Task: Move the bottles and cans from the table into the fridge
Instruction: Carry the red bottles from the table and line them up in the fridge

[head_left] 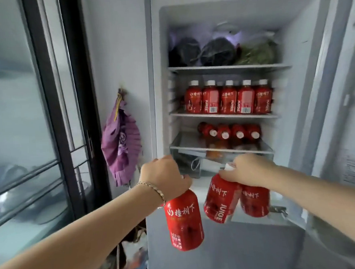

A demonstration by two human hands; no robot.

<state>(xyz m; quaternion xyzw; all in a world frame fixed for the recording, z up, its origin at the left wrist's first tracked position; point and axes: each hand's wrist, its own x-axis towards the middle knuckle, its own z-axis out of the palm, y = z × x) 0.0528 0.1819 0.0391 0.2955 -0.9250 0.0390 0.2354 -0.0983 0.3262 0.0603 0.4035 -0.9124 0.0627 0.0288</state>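
My left hand grips the top of one red juice bottle, which hangs below it. In my right hand two red juice bottles hang by their necks, one tilted left and one behind it. Both hands are held in front of the open fridge, below its shelves. Several red bottles with white caps stand in a row on the middle shelf. More of them stand on the lower shelf, seen from above.
Dark bagged items and greens fill the top shelf. The open fridge door stands at the right. A purple folded fan hangs on the wall to the left. A dark-framed glass door is at far left. Bags lie on the floor.
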